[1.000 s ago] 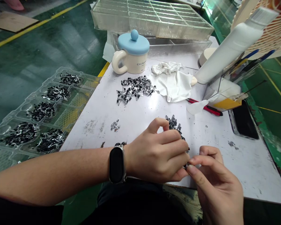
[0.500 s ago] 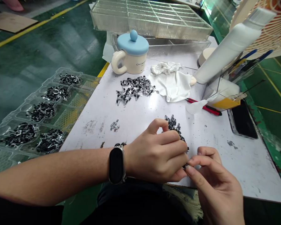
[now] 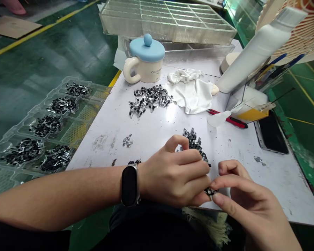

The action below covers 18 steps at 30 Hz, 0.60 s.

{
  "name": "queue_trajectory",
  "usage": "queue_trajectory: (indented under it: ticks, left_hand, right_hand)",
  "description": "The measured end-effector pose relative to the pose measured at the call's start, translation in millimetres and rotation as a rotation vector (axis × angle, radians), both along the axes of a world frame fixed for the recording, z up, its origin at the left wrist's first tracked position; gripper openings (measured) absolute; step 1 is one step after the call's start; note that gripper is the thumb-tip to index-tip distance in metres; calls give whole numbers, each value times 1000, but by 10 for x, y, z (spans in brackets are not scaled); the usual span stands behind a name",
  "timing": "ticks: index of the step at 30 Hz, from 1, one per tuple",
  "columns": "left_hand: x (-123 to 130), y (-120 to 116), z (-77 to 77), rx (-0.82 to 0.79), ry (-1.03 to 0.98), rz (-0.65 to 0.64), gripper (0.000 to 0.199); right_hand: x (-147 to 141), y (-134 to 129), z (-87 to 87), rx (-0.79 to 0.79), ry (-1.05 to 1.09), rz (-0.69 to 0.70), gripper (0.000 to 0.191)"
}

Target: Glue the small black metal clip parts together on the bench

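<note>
My left hand (image 3: 178,170), with a black-screened band on its wrist, is closed with its fingers curled low over the near edge of the white table. A small black-and-metal part (image 3: 210,191) shows at its fingertips, mostly hidden. Beside it my right hand (image 3: 247,195) has thumb and forefinger parted around that part, the forefinger close to my left fingers. Just beyond my left hand lies a pile of small black-and-silver metal parts (image 3: 195,141), partly covered by the hand. Farther back is a second pile of similar parts (image 3: 150,98).
A lidded mug (image 3: 149,71), white cloth (image 3: 192,94) and clear compartment trays (image 3: 167,26) stand toward the back. At right are a white bottle (image 3: 256,52), red cutter (image 3: 237,122), pen holder (image 3: 247,101) and phone (image 3: 271,134). A clear tray (image 3: 81,113) of parts sits left.
My right thumb and forefinger have opened apart, and the hand has shifted slightly right, showing more of the small part. My left hand stays almost where it was.
</note>
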State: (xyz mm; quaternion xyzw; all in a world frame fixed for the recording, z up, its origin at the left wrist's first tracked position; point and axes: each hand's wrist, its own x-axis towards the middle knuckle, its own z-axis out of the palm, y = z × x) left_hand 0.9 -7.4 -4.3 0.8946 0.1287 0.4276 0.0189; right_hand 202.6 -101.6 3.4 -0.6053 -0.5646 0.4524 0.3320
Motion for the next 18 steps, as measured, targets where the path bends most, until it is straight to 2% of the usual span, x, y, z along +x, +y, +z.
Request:
queue_trajectory:
  ticks: [5,11,18]
  left_hand:
    - [-16,5,13,14,-17,3,30]
    - [-6,-2,3,5,-17,12,30]
    - [-10,-4,-9,16,10,16,28]
  right_hand:
    - [-25,9,57,135,-84,-112,15]
    - [-12,29,57,169,-329,20,24]
    - [4,28,95,145,-386,87,25]
